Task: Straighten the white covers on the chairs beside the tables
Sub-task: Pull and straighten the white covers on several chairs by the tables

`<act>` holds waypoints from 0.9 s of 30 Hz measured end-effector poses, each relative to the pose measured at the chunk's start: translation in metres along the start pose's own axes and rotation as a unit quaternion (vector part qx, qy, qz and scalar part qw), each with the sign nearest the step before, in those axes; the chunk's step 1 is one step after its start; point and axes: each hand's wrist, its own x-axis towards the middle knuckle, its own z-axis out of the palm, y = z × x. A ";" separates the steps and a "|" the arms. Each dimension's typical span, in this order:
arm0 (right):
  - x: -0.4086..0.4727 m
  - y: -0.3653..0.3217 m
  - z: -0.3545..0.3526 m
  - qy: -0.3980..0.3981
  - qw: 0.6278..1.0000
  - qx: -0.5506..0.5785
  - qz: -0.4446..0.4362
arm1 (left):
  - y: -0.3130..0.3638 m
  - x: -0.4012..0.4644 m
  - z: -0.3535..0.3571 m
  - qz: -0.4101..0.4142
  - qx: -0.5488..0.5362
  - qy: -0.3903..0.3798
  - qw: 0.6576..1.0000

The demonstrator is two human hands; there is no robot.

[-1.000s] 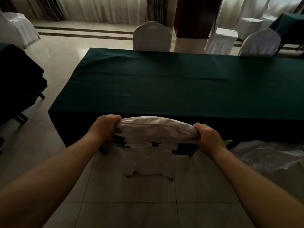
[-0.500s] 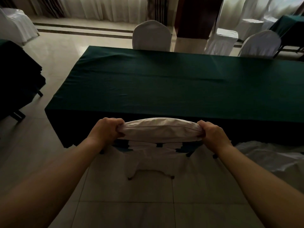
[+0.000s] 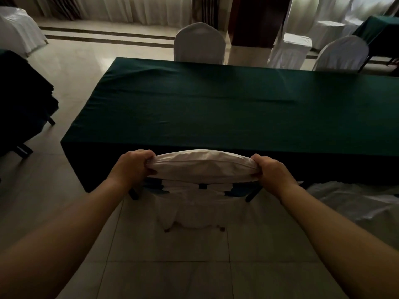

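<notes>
A chair stands pushed against the near side of the green-clothed table (image 3: 216,108). Its white cover (image 3: 203,167) is stretched over the top of the backrest, and the skirt hangs rumpled down to the floor, with dark frame and green seat showing under the backrest. My left hand (image 3: 133,167) is closed on the cover's left top corner. My right hand (image 3: 273,171) is closed on the right top corner. The cover runs taut between the two hands.
Another white-covered chair (image 3: 199,43) stands at the table's far side, and two more (image 3: 342,53) are at the far right. A crumpled white cloth (image 3: 354,201) lies to my right. A second dark table (image 3: 19,100) is on the left.
Both hands keep their grip on the cover's top corners. The backrest top now sits slightly lower and closer in view, and the hands are a bit wider apart.
</notes>
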 end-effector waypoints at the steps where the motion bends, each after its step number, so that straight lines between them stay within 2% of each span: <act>1: -0.001 -0.001 -0.001 -0.006 1.000 0.000 0.007 | -0.001 0.000 0.001 0.006 -0.002 -0.002 1.000; 8: -0.009 -0.018 -0.008 -0.055 0.997 0.019 0.043 | 0.008 0.005 -0.015 0.052 -0.028 -0.061 0.996; 14: -0.024 -0.048 -0.017 0.035 0.998 0.050 -0.002 | 0.034 0.023 -0.038 0.052 -0.050 -0.025 0.997; 19: -0.056 -0.051 -0.029 0.106 0.991 0.080 0.035 | 0.071 0.036 -0.039 0.131 -0.051 -0.028 0.990; 23: -0.093 -0.029 -0.050 0.156 0.982 0.079 0.067 | 0.129 0.041 -0.027 0.196 -0.062 -0.054 0.977; 27: -0.140 0.021 -0.078 0.187 0.974 0.080 0.101 | 0.212 0.040 -0.002 0.255 -0.078 -0.075 0.961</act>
